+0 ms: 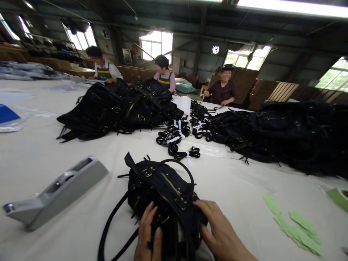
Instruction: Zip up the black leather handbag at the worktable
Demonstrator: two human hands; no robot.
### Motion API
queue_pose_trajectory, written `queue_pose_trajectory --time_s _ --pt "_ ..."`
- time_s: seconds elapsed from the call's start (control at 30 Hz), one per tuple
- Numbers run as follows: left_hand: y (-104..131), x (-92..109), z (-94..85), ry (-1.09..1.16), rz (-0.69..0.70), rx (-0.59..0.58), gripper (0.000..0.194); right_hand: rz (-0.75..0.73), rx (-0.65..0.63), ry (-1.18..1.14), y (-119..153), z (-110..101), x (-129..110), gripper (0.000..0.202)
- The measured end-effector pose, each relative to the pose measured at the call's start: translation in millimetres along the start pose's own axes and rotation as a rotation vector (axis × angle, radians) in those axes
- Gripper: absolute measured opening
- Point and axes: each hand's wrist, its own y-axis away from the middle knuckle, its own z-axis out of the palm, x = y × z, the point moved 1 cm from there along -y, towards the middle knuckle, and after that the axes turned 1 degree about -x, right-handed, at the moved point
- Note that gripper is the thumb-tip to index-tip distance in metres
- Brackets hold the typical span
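A black handbag (160, 188) with gold zips and buckles lies on the white table (35, 152) right in front of me, its handle arched up and a long strap curling off to the lower left. My left hand (148, 235) presses on the bag's near left side with fingers pointing up over the fabric. My right hand (220, 232) grips the bag's near right edge, thumb tucked under it.
A grey tape dispenser (58, 190) lies to the left. Green paper tags (296, 226) and a green tape roll (339, 197) lie at right. Bundled black straps (179, 139) sit mid-table between two heaps of black bags (116, 108), (288, 132). Three people sit at the far side.
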Motion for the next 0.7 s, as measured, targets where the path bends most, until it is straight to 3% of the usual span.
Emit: queue_pose_trajectory --time_s 0.07,0.17,0.27,0.33,0.4,0.5,0.57,0.63,0.7 --pt "-29.5 -11.3 1.3 -0.124 0.21 -0.084 0.04 0.021 0.02 -0.052 3.5 10.9 0.0 0.051" --pt "-97.6 -13.3 -8.2 -0.283 0.708 -0.21 0.035 0.097 0.041 -0.055 12.2 29.0 -8.2 0.04" --pt "-162.6 -5.2 -14.6 -0.307 0.781 -0.288 0.026 0.192 -0.038 -0.119 17.6 50.3 -20.0 0.018" --pt "-182.9 2.5 -12.4 -0.329 0.734 -0.338 0.026 0.263 -0.095 -0.202 17.5 62.0 -25.4 0.016" --pt "-180.0 7.0 -9.9 -0.348 0.72 -0.413 0.028 0.301 -0.166 -0.247 15.1 66.2 -27.9 0.02" --pt "-148.7 3.4 -21.0 -0.325 0.624 -0.445 0.035 0.243 -0.227 -0.21 8.4 51.3 -30.0 0.017" --pt "-123.2 -2.4 -38.8 -0.245 0.314 -0.376 0.041 0.151 -0.145 -0.172 0.3 28.6 -34.0 0.021" --pt "-98.1 -6.2 -55.8 -0.134 -0.053 -0.308 0.051 0.029 0.015 -0.153 -13.8 2.4 -42.4 0.022" --pt "-74.3 -6.7 -63.6 0.003 -0.232 -0.259 0.053 -0.124 0.119 -0.135 -35.1 -18.4 -54.4 0.026"
